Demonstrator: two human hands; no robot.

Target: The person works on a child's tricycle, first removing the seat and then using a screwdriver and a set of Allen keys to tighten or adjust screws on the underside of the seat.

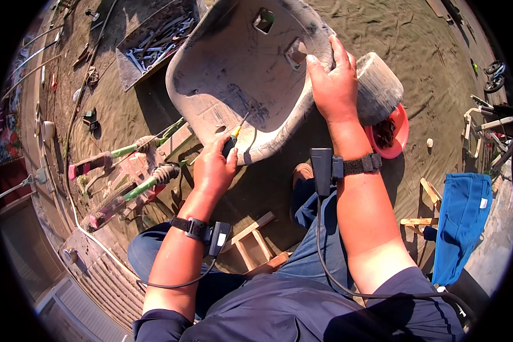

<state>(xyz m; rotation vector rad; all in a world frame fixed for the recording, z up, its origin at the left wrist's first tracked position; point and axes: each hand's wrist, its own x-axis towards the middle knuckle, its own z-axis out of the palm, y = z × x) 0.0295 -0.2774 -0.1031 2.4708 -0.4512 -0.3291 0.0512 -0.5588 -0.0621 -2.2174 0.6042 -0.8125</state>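
A dusty grey moulded seat shell (233, 74) with square holes tilts in front of me. My right hand (337, 85) grips its right rim, thumb on the inner side and fingers over the edge. My left hand (214, 165) is closed around a small screwdriver (233, 141) with a yellow and dark handle. The thin shaft points up and right over the shell's near inner surface. That hand lies against the shell's lower left rim. The palm side of my right hand and the shell's underside are hidden.
Left of the shell lies a green and pink frame (137, 176) with springs. A metal tray (132, 80) of wrenches sits beyond. At right are a dusty grey block-like piece (379, 91), a red bowl (402, 131) with dark contents, and blue cloth (461, 228) by a wooden stool.
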